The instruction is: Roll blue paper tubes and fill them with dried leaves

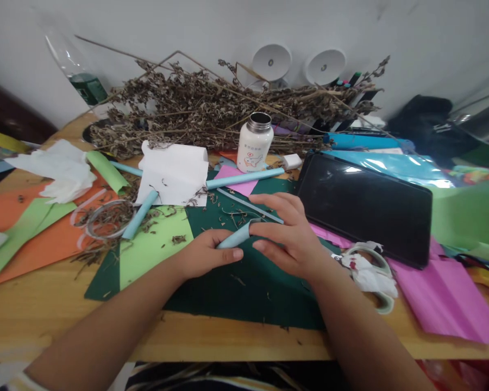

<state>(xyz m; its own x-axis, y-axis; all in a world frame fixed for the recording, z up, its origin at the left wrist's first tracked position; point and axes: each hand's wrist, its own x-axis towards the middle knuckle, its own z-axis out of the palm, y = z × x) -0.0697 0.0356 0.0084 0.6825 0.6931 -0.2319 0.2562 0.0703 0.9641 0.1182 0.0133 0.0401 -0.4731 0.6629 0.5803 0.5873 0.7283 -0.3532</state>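
Note:
My left hand [207,253] is closed around a light blue paper tube [237,237], which it holds tilted above the dark green sheet [244,296]. At the tube's upper right end is my right hand [287,233], its fingers spread and the index finger at the opening. Whether that finger reaches inside is hard to tell. Two more blue paper tubes lie near: one [140,214] by the left edge of the lime green paper [155,250], another [244,178] in front of the white bottle [255,144]. A thin blue strip [248,205] lies behind my hands.
Dried plant stems [179,103] are heaped along the wall. A black tablet-like slab [367,203], tape rolls [370,274] and pink paper [448,296] lie right. White paper [173,176], a clear round dish [110,219] of dry leaves and orange paper [20,190] lie left.

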